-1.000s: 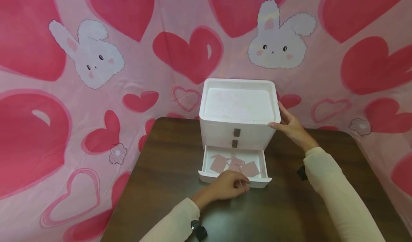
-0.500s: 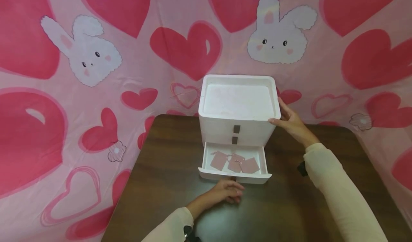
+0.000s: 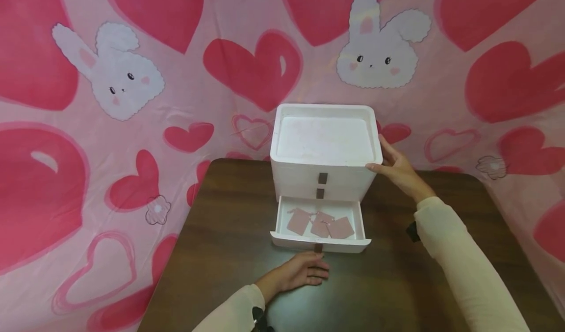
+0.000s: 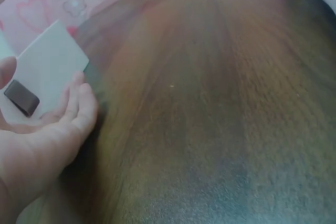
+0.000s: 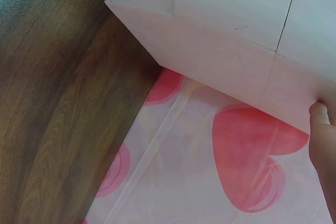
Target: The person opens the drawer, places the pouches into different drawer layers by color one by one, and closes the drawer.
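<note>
A white drawer box stands on the dark wooden table, its bottom drawer pulled out. Inside that drawer lie three small pink pouches with thin cords. My left hand is relaxed over the table just in front of the drawer, apart from its brown pull tab; the left wrist view shows its loosely bent fingers near that tab. My right hand rests against the box's right front corner, thumb at the front rim and fingers along the side. Most of it is outside the right wrist view.
Two more brown tabs mark the upper drawers, which are pushed in. The box has a shallow rimmed top. A pink cloth with hearts and rabbits hangs behind the table.
My left hand has let go of the bottom drawer's tab and drawn back toward me, its fingers loosening. The drawer stays out; my right hand stays at the box's corner.
</note>
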Tool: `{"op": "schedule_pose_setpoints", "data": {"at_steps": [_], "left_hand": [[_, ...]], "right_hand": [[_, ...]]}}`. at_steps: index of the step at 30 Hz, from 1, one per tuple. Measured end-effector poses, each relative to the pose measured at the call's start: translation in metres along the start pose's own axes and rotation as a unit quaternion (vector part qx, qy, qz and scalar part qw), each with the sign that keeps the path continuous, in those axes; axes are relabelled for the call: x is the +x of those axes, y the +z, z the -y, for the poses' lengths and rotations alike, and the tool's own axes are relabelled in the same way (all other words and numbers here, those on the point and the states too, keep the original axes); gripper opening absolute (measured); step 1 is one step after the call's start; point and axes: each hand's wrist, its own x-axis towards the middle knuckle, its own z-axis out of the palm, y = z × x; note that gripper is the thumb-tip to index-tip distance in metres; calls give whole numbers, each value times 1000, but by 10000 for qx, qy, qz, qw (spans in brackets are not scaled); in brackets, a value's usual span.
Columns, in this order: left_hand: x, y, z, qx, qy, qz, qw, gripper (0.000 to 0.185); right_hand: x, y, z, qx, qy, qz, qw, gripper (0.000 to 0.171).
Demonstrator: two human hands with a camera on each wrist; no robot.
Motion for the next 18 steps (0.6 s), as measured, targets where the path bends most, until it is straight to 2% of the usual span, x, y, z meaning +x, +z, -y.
{"op": "schedule_pose_setpoints", "data": {"at_steps": [3, 7, 12, 18], "left_hand": [[1, -2, 0, -292, -19, -40, 9996, 41], [3, -4, -3, -497, -77, 88, 9987, 50], [3, -7, -5, -533, -123, 302, 9980, 58], [-2, -7, -5, -503, -188, 549, 9970, 55]], "right_hand": [[1, 1, -1, -65, 32, -18, 10000, 96], [1, 1, -2, -67, -11, -34, 10000, 96], [0, 2, -2, -4, -28, -33, 10000, 97], [0, 2, 0, -53, 14, -27, 10000, 97]]}}
